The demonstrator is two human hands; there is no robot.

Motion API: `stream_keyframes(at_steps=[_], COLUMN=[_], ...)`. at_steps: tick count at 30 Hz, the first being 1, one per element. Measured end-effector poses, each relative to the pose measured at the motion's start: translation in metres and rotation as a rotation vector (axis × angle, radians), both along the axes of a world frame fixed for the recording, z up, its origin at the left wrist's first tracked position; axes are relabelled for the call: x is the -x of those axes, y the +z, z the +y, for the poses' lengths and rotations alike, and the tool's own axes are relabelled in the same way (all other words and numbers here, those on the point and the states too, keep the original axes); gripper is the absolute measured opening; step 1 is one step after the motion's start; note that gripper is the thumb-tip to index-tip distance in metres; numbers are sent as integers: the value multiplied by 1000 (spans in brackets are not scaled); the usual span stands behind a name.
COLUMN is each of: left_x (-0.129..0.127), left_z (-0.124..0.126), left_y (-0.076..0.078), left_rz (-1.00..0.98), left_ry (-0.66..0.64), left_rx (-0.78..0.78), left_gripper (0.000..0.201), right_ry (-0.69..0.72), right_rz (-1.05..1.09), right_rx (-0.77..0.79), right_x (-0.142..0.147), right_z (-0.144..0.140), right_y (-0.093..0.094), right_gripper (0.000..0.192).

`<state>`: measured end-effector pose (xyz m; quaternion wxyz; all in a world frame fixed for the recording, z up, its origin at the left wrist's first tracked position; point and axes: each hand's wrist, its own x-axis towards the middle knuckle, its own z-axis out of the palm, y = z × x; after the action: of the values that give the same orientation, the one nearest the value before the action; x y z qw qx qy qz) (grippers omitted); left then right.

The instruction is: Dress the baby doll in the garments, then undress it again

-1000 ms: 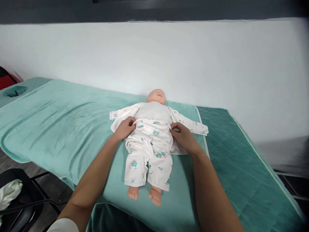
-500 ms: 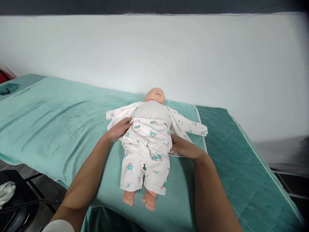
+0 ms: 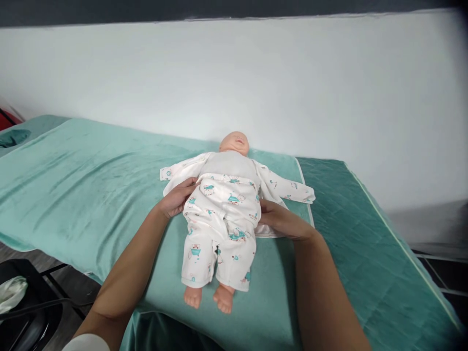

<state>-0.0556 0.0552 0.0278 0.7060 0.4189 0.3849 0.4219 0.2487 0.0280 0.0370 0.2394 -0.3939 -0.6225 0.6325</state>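
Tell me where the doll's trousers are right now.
In the head view, the trousers are just below the middle, worn by the doll on the green blanket, between the left hand and the right hand.

The fingers of the right hand (image 3: 278, 220) are hidden behind the side of the trousers (image 3: 222, 214), those of the left hand (image 3: 178, 196) partly covered at the other side; what they grip cannot be told. The hands of the doll (image 3: 234, 142) are out of sight at the ends of the jacket sleeves (image 3: 292, 191). The bottom edge cuts off the right forearm (image 3: 320, 292) and the white sleeve (image 3: 87, 342); the left edge crops the chair (image 3: 40, 287), the pale cloth (image 3: 12, 292) on it and a red object (image 3: 6, 121), perhaps another seat.
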Motion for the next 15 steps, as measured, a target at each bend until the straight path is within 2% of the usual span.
stream_keyframes(at_steps=[8, 11, 15], left_x=[2, 3, 1], left_z=[2, 1, -1], left_y=[-5, -4, -1], left_rz=[26, 114, 231], left_ry=[-7, -61, -89], left_rx=[-25, -58, -98], left_gripper=[33, 35, 38], right_ry=[-277, -371, -462], right_rz=[-5, -13, -60], right_rx=[-140, -130, -109], right_x=[-10, -6, 1], right_z=[6, 6, 9], right_y=[-5, -6, -12], right_gripper=[36, 36, 45])
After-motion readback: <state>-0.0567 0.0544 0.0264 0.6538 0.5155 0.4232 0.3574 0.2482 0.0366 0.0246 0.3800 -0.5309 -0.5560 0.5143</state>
